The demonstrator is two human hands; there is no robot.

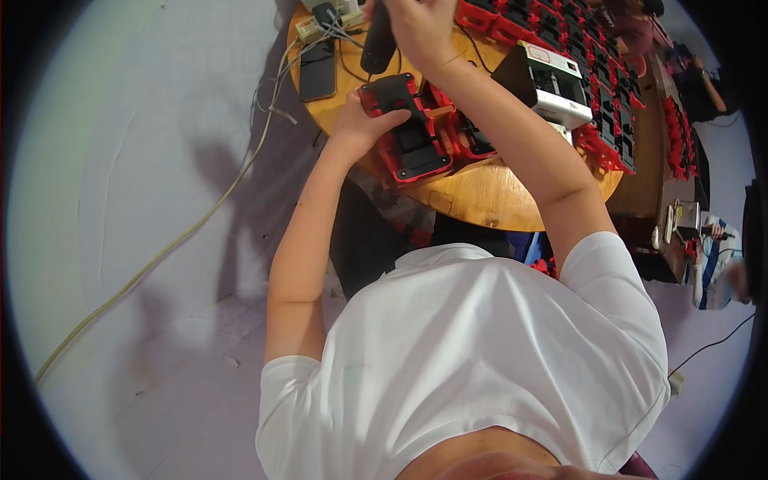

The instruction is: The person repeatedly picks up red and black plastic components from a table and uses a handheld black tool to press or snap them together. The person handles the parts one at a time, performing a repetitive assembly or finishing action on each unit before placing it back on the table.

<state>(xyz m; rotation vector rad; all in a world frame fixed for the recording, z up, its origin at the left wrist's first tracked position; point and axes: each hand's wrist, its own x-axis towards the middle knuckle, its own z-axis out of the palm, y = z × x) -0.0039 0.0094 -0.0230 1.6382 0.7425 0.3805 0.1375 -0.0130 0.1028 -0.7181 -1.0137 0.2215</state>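
My right hand (424, 32) is closed round a black electric screwdriver (379, 44), whose lower end points down toward the far end of a red-and-black plastic housing (412, 152). Whether its tip touches the housing cannot be made out. My left hand (360, 126) grips the housing's left side, its thumb lying across the black top and its other fingers mostly hidden. Against the right side of this housing sits another red-and-black part (470, 136), partly covered by my right forearm.
A phone (318, 70) and tangled cables lie at the left of the round wooden table (488, 196). A white-and-black boxy device (552, 88) stands right of my forearm. Rows of red-and-black housings (612, 104) fill the right side. Other people are at the far right.
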